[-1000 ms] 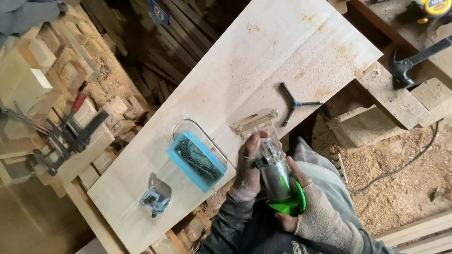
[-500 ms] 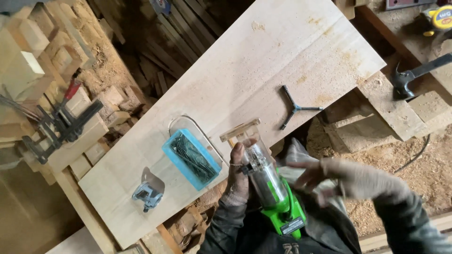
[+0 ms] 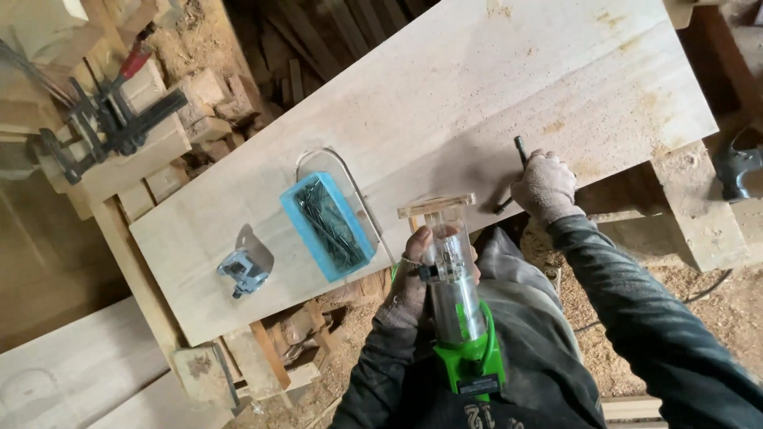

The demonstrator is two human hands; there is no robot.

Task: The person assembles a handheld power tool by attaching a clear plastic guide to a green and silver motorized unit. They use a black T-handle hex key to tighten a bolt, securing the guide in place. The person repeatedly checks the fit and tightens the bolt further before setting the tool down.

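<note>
My left hand (image 3: 413, 274), in a dusty work glove, grips a small trim router (image 3: 457, 298) with a clear base and green top, its base tipped against the near edge of a wide pale wooden board (image 3: 445, 103). To the right, my gloved right hand (image 3: 544, 187) rests on the board and closes over a black three-armed wrench (image 3: 518, 155). One arm of the wrench sticks out above the fingers; the others are mostly hidden.
A blue plastic box of nails (image 3: 327, 225) with a wire handle lies on the board left of the router. A small metal fitting (image 3: 242, 272) sits further left. Clamps (image 3: 103, 127) rest on wood blocks at left. A hammer (image 3: 737, 171) lies at right. Sawdust covers the floor.
My right hand left the router's green top and reached right across the board onto the black wrench. The left hand kept hold of the router, which now lies more upright in view.
</note>
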